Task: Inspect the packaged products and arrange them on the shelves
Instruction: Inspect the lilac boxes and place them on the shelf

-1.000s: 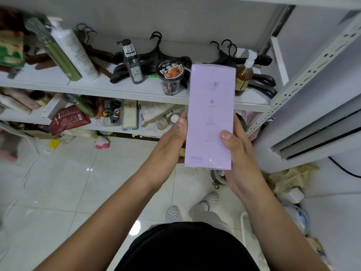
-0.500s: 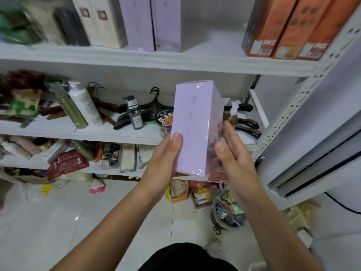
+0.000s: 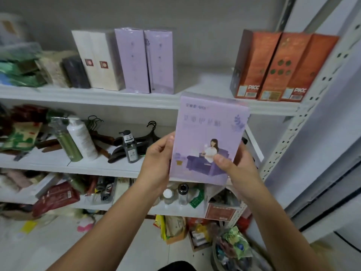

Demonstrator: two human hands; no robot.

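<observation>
Lilac box (image 3: pixel 209 137) is held upright in front of the upper shelf (image 3: pixel 205 82), gripped along its left edge by the left hand (image 3: pixel 156 163) and pinched at its lower right by the right hand (image 3: pixel 239 167). Two matching boxes (image 3: pixel 134 59) are stood on that shelf.

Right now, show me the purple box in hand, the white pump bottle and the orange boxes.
purple box (image 3: pixel 204 133): head view, front face, above the picture.
white pump bottle (image 3: pixel 83 140): head view, middle of body.
orange boxes (image 3: pixel 281 69): head view, middle box's front.
</observation>
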